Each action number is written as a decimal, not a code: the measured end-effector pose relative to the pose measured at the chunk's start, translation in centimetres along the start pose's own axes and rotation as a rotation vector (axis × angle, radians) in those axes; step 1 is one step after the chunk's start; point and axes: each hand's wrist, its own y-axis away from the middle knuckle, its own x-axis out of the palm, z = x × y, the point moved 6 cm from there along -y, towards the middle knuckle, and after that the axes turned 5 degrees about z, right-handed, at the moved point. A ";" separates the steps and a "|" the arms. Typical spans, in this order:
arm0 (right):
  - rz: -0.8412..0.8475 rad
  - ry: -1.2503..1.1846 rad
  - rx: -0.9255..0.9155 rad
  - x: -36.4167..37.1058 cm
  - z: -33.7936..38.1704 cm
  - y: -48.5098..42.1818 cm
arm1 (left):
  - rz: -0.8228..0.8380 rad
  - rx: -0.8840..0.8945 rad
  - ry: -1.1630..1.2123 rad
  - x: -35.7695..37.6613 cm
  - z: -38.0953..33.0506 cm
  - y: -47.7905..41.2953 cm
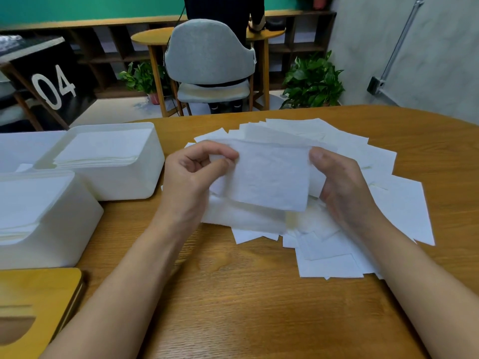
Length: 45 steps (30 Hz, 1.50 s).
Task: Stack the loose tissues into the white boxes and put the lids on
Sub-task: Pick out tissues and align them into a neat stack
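Observation:
A white square tissue (269, 177) hangs above the table, held by both hands. My left hand (191, 174) pinches its upper left corner between thumb and forefinger. My right hand (339, 182) grips its right edge, thumb in front. Under and behind them, several loose tissues (337, 244) lie fanned out on the wooden table (246, 294). Two white boxes stand at the left without lids: the far box (124, 182) holds a neat stack of tissues, and the near box (62, 239) is also filled with a stack.
A wooden lid (33, 301) with an oval slot lies at the bottom left corner. Beyond the table stand a grey chair (210, 55), potted plants (313, 81) and low shelving. A person's legs show behind the chair.

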 end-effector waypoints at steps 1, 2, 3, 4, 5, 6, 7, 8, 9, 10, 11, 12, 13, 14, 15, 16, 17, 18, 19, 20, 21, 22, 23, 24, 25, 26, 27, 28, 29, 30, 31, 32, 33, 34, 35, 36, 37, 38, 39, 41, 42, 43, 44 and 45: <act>0.007 -0.045 0.011 0.1 0.1 0.1 | -0.010 -0.020 -0.042 0.1 0.3 0.1; 0.016 -0.070 0.022 0.3 0.2 0.2 | -0.014 -0.037 -0.096 0.3 0.6 0.2; 0.025 -0.076 0.029 0.4 0.2 0.2 | -0.016 -0.058 -0.138 0.4 0.9 0.3; 0.029 -0.070 0.036 0.6 0.2 0.3 | -0.010 -0.082 -0.162 0.7 1.1 0.5; 0.025 -0.056 0.042 0.6 0.1 0.4 | -0.002 -0.102 -0.172 0.9 1.2 0.6; 0.020 -0.039 0.050 0.6 0.0 0.4 | 0.007 -0.113 -0.182 1.1 1.2 0.7; 0.016 -0.019 0.060 0.7 0.1 0.4 | 0.015 -0.115 -0.199 1.3 1.2 0.7; 0.011 0.003 0.071 0.8 0.1 0.5 | 0.021 -0.118 -0.218 1.4 1.3 0.7; 0.012 0.024 0.077 0.9 0.2 0.6 | 0.023 -0.121 -0.235 1.5 1.4 0.7; 0.016 0.047 0.078 1.1 0.3 0.6 | 0.021 -0.121 -0.254 1.4 1.4 0.7; 0.017 0.067 0.078 1.2 0.3 0.7 | 0.022 -0.118 -0.268 1.4 1.5 0.7; 0.013 0.083 0.077 1.2 0.3 0.7 | 0.025 -0.118 -0.266 1.5 1.6 0.7; 0.007 0.092 0.076 1.2 0.3 0.7 | 0.026 -0.117 -0.255 1.5 1.7 0.8; 0.006 0.099 0.072 1.3 0.3 0.7 | 0.025 -0.122 -0.239 1.6 1.6 0.8; 0.010 0.107 0.065 1.3 0.3 0.7 | 0.023 -0.131 -0.223 1.7 1.6 0.9; 0.015 0.118 0.058 1.4 0.4 0.6 | 0.024 -0.143 -0.203 1.7 1.6 1.0; 0.020 0.130 0.053 1.5 0.4 0.6 | 0.027 -0.153 -0.188 1.9 1.7 1.0; 0.025 0.137 0.050 1.6 0.4 0.6 | 0.033 -0.163 -0.182 2.0 1.7 1.1; 0.030 0.143 0.046 1.6 0.3 0.6 | 0.036 -0.173 -0.181 2.0 1.9 1.1; 0.032 0.149 0.042 1.7 0.3 0.6 | 0.033 -0.180 -0.187 2.0 2.1 1.1; 0.032 0.155 0.038 1.7 0.2 0.6 | 0.024 -0.184 -0.194 2.0 2.3 1.2; 0.027 0.160 0.036 1.7 0.0 0.6 | 0.013 -0.185 -0.198 2.0 2.4 1.2; 0.019 0.161 0.037 1.7 -0.1 0.6 | 0.005 -0.185 -0.202 2.0 2.5 1.2; 0.010 0.160 0.038 1.6 -0.1 0.5 | 0.001 -0.184 -0.208 2.1 2.5 1.3; 0.004 0.156 0.035 1.5 -0.2 0.5 | -0.002 -0.184 -0.215 2.3 2.5 1.3; 0.000 0.150 0.031 1.4 -0.2 0.4 | -0.006 -0.182 -0.217 2.4 2.5 1.3; -0.005 0.141 0.030 1.3 -0.2 0.4 | -0.011 -0.176 -0.219 2.5 2.5 1.4; -0.011 0.134 0.028 1.3 -0.2 0.4 | -0.016 -0.172 -0.223 2.5 2.6 1.4; -0.019 0.127 0.025 1.4 -0.1 0.4 | -0.023 -0.169 -0.234 2.5 2.6 1.4; -0.029 0.122 0.016 1.3 0.0 0.5 | -0.028 -0.169 -0.249 2.4 2.7 1.4; -0.042 0.116 0.010 1.3 0.0 0.5 | -0.024 -0.172 -0.268 2.4 2.8 1.4; -0.056 0.101 0.007 1.1 0.1 0.4 | -0.013 -0.183 -0.281 2.4 2.9 1.3; -0.063 0.072 0.008 1.0 0.2 0.4 | -0.002 -0.203 -0.279 2.4 2.9 1.3; -0.066 0.034 0.014 0.9 0.3 0.4 | 0.010 -0.236 -0.253 2.5 3.0 1.3; -0.066 -0.001 0.020 0.8 0.3 0.3 | 0.028 -0.274 -0.203 2.6 3.1 1.3; -0.071 -0.008 0.026 0.7 0.3 0.2 | 0.050 -0.307 -0.146 2.8 3.1 1.4; -0.083 0.008 0.028 0.5 0.4 0.2 | 0.071 -0.323 -0.102 3.0 3.1 1.5; -0.093 0.029 0.026 0.4 0.4 0.2 | 0.081 -0.321 -0.076 3.2 3.0 1.5; -0.093 0.038 0.023 0.5 0.4 0.2 | 0.076 -0.305 -0.068 3.2 2.9 1.5; -0.050 0.003 0.018 0.7 0.4 0.2 | 0.024 -0.257 -0.102 2.8 2.7 1.5; -0.022 -0.022 0.030 0.7 0.4 0.2 | 0.000 -0.236 -0.135 2.5 2.8 1.5; 0.008 -0.038 0.043 0.8 0.5 0.2 | -0.013 -0.222 -0.174 2.3 2.9 1.4; 0.038 -0.018 0.047 0.9 0.4 0.2 | -0.013 -0.212 -0.215 2.1 3.1 1.3; 0.060 0.055 0.046 0.9 0.4 0.1 | 0.005 -0.198 -0.262 2.1 3.3 1.2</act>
